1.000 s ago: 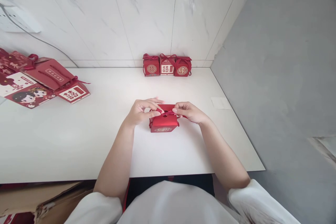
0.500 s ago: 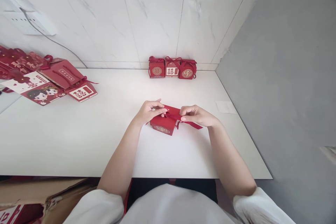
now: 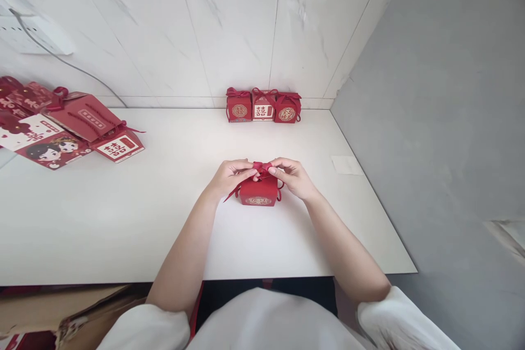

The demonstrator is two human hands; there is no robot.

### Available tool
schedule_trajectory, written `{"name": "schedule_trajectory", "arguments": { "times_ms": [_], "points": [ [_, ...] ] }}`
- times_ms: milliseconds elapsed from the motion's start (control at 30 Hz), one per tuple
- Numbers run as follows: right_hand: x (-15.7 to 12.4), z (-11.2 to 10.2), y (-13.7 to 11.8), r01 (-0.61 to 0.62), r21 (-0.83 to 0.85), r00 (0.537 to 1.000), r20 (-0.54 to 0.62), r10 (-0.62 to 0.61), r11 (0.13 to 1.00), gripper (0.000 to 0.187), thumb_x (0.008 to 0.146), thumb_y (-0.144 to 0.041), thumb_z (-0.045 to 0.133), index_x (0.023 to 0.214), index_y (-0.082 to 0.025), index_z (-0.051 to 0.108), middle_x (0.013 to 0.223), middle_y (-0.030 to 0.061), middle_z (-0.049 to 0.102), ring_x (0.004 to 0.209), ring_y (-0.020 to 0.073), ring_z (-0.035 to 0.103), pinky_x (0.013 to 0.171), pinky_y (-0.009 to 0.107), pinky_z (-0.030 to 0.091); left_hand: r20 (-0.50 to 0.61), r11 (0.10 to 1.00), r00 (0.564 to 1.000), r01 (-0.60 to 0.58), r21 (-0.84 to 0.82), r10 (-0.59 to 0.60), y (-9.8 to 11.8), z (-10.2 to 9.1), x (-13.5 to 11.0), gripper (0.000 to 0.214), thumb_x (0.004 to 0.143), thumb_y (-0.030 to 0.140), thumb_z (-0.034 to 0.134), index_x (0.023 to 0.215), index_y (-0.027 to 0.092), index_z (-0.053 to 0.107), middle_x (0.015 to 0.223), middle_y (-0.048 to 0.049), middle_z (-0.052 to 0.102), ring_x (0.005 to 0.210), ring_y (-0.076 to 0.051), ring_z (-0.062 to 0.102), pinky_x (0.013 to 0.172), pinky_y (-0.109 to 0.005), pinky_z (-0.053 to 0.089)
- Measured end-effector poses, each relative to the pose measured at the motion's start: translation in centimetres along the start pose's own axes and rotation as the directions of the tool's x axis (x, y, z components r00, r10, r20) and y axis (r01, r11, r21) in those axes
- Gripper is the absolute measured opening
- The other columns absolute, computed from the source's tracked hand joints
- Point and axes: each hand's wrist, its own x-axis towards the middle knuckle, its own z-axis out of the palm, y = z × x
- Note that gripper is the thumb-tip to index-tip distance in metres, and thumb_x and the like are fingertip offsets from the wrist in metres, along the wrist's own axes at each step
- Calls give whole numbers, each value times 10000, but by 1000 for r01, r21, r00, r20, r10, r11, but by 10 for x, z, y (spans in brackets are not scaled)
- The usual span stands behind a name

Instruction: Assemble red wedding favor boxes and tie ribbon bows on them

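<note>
I see three ribbon-tied red favour boxes (image 3: 263,112) side by side before the marbled wall tiles (image 3: 233,27). Leftward, I make out a cluster of red gift boxes (image 3: 88,116), a wall socket (image 3: 36,35) and a grey cable (image 3: 71,65). A cardboard carton (image 3: 45,309) sits below the white surface (image 3: 118,219); a pale rectangle (image 3: 346,165) lies near its right edge.

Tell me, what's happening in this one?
A person's left hand and right hand are pinching a red ribbon at the top of a small red box, one hand at each side. The box sits on a white table. Three ribboned boxes stand side by side near the wall, and more red packaging is at the left.
</note>
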Motion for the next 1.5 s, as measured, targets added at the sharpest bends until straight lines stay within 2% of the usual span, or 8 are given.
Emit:
{"name": "schedule_trajectory", "arguments": {
  "times_ms": [133, 300, 500, 667, 900, 1133, 1333, 1500],
  "points": [
    [-1, 1, -1, -45, -44, 999, 11, 46, 998, 289, 848, -508, 684, 895, -224, 717, 900, 37, 716, 772, 177, 623, 645, 309, 504, 39, 1000, 999, -24, -10, 25, 0, -2, 0, 228, 862, 380, 688, 883, 173, 783, 911, -93, 733, 898, -211, 671, 817, -322, 524],
    [-6, -12, -15, 18, -98, 991, 133, -5, 995, 200, 879, -432, 665, 872, -236, 703, 1084, 58, 666, 982, 206, 609, 838, 350, 494, 126, 999, 991, -36, -41, 41, 9, -27, -11, 290, 892, 421, 634, 806, 175, 763, 1136, -120, 672, 1021, -242, 631, 878, -341, 505],
    [-13, -28, -33, -80, -287, 984, 133, 122, 955, 334, 954, -422, 502, 725, -211, 623, 903, 29, 540, 784, 166, 535, 773, 336, 444, 169, 993, 978, 114, 40, -119, 18, -42, -21, 516, 965, 550, 436, 747, 162, 698, 843, -75, 683, 847, -207, 630, 884, -347, 466],
    [-13, -17, -30, -87, -401, 988, 81, 130, 912, 375, 916, -508, 575, 701, -205, 624, 853, 16, 539, 764, 154, 514, 777, 323, 426, 201, 957, 936, 278, 77, -288, 25, -27, -19, 365, 870, 486, 639, 700, 163, 645, 724, -25, 636, 671, -153, 574, 694, -291, 472],
    [-12, -16, -22, -53, -365, 993, 79, 88, 929, 304, 918, -468, 590, 747, -220, 631, 881, 20, 560, 785, 159, 529, 780, 325, 439, 145, 977, 968, 194, 83, -205, 21, -25, -18, 386, 905, 498, 561, 690, 181, 600, 700, -28, 605, 667, -152, 573, 686, -285, 487],
    [-9, -15, -15, -53, -326, 997, 36, 69, 944, 326, 913, -499, 589, 754, -216, 618, 889, 22, 553, 776, 160, 533, 782, 329, 447, 142, 968, 978, 118, 220, -151, 29, -21, -26, 270, 827, 408, 683, 681, 182, 673, 773, -49, 625, 652, -145, 547, 584, -250, 459],
    [-7, -21, -13, -3, -341, 998, 62, 26, 940, 323, 943, -478, 553, 759, -219, 608, 913, 23, 511, 828, 165, 540, 838, 336, 433, 152, 979, 970, 178, 96, -192, 15, -36, -19, 315, 868, 431, 642, 691, 173, 610, 717, -20, 545, 646, -128, 491, 585, -229, 409],
    [-7, -29, -10, -52, -332, 991, 97, 89, 942, 327, 920, -488, 585, 740, -215, 603, 913, 19, 511, 811, 159, 541, 815, 329, 448, 289, 967, 923, 249, 59, -255, 0, -43, -14, 404, 858, 483, 646, 621, 167, 562, 621, 0, 475, 559, -114, 425, 533, -238, 355]
  ]
}}
